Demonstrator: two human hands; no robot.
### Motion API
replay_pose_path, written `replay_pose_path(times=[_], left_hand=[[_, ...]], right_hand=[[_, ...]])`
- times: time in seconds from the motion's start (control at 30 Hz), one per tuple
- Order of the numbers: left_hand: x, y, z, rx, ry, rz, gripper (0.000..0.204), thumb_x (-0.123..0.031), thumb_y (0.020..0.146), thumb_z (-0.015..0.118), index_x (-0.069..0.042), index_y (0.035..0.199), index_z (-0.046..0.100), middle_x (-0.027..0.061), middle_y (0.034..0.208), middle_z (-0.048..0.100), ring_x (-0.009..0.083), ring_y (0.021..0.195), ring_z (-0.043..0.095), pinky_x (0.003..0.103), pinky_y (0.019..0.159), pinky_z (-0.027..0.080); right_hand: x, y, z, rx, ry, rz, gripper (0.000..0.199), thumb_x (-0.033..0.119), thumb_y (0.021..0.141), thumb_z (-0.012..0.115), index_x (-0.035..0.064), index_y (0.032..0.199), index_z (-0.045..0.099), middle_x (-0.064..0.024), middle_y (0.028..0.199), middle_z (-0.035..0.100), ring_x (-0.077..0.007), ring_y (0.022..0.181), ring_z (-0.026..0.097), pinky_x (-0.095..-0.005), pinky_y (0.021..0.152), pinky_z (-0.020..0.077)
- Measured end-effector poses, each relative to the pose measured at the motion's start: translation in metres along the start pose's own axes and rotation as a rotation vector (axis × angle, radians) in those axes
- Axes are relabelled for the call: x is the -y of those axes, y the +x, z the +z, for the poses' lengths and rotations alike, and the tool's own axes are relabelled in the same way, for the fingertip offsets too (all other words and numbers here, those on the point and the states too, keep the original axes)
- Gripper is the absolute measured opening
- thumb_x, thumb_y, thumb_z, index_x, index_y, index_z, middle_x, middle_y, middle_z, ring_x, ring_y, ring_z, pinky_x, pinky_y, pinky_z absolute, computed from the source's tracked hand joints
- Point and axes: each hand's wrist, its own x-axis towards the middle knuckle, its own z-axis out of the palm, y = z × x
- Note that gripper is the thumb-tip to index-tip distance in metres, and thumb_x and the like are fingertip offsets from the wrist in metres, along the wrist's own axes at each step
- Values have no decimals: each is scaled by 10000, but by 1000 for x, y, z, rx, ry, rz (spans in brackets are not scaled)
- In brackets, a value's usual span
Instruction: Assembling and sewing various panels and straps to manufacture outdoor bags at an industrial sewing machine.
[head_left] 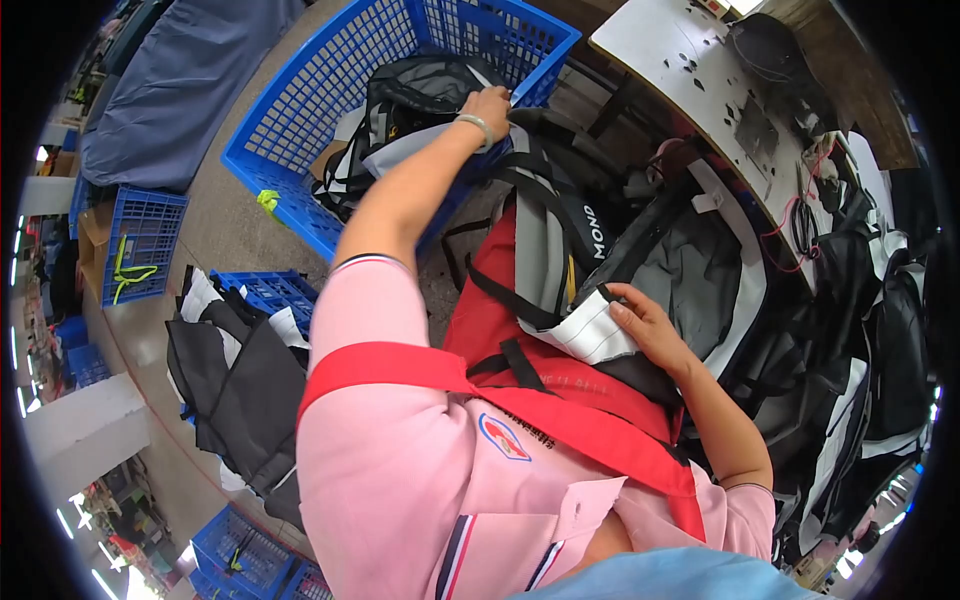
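My left arm reaches across to a large blue plastic crate (290, 130). There my left hand (485, 112), with a pale bangle at its wrist, is closed over the black and grey bags (420, 85) inside, close to the crate's right rim. What its fingers hold is hidden. My right hand (648, 325) pinches the white-backed edge of a black and grey bag (590, 332) on my lap. This bag has black straps, grey padding and white lettering. Under it lies my red apron (480, 320).
At the upper right stands a white worktable (660, 45) with black scraps and a dark machine. Black bag pieces (830, 400) hang at the right. Cut black panels (235, 385) are heaped at the left. Smaller blue crates (145, 240) stand on the floor near a covered stack (185, 95).
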Motion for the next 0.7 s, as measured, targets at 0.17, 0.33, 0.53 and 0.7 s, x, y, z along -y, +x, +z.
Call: replay_pose_path(times=[0.17, 0.33, 0.53, 0.7], left_hand=[[-54, -76, -73, 211, -218, 263, 206, -204, 651, 733, -18, 717, 677, 142, 978, 614, 319, 1012, 570, 400, 899, 412], [-128, -95, -186, -93, -579, 400, 193, -154, 662, 734, -8, 709, 616, 97, 904, 603, 276, 979, 563, 399, 900, 351], [-191, -131, -256, 163, -632, 594, 243, -160, 702, 733, -27, 693, 530, 114, 890, 547, 298, 986, 542, 390, 855, 386], [-180, -125, -249, 170, -254, 732, 220, -252, 714, 714, -77, 757, 587, 43, 871, 544, 224, 867, 522, 342, 793, 400]], right_hand=[[30, 2, -28, -297, -723, -280, 364, 57, 858, 626, 92, 1216, 571, -82, 880, 553, -172, 768, 558, -289, 713, 472], [118, 61, -42, -484, -1221, -822, 640, -46, 701, 660, 122, 1298, 501, -155, 1326, 457, -369, 1159, 502, -412, 934, 455], [157, 79, -46, -313, -1460, -947, 395, -78, 674, 600, 81, 1035, 575, -168, 1224, 570, -342, 1228, 486, -377, 956, 420], [133, 46, -65, -282, -1392, -753, 431, -53, 629, 619, 60, 1044, 579, -169, 874, 583, -404, 911, 568, -437, 777, 471]])
